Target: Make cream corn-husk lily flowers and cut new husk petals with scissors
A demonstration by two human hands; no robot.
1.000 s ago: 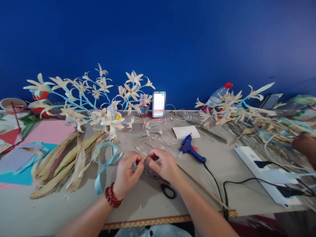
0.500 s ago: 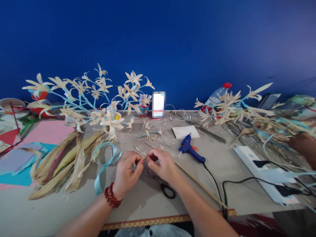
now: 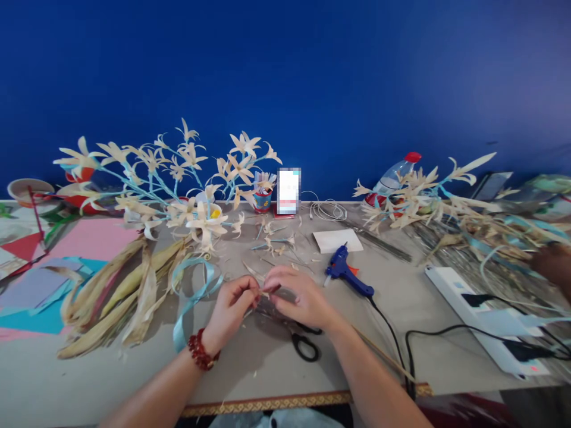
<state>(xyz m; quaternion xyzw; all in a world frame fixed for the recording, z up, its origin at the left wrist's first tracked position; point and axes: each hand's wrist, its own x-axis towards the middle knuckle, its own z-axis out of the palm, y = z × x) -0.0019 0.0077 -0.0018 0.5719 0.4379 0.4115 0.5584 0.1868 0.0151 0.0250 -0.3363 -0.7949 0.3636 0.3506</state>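
My left hand [image 3: 235,304], a dark red bead bracelet [image 3: 203,349] on its wrist, pinches a small pale piece of corn husk [image 3: 264,293]. Fingertips of my right hand [image 3: 298,296] meet it from the other side, thumb and forefinger closed round its end. Much of the piece is hidden by the fingers. Below my right hand lie black-handled scissors [image 3: 307,347], their blades partly in shadow. A light blue ribbon [image 3: 181,327] curls to the left of my left hand. To the right of my right hand rests a blue glue gun [image 3: 350,274].
Dried corn husks [image 3: 134,297] and coloured paper [image 3: 89,241] lie at left. Husk flowers [image 3: 207,223] on blue stems stand behind. A phone [image 3: 288,190] leans near the wall. At right are a power strip [image 3: 464,318], cables, a bottle [image 3: 397,172] and another person's hand [image 3: 553,264].
My right hand has turned and its fingers have lifted and spread a little over the husk piece. More of the scissors shows. The whole view has shifted slightly.
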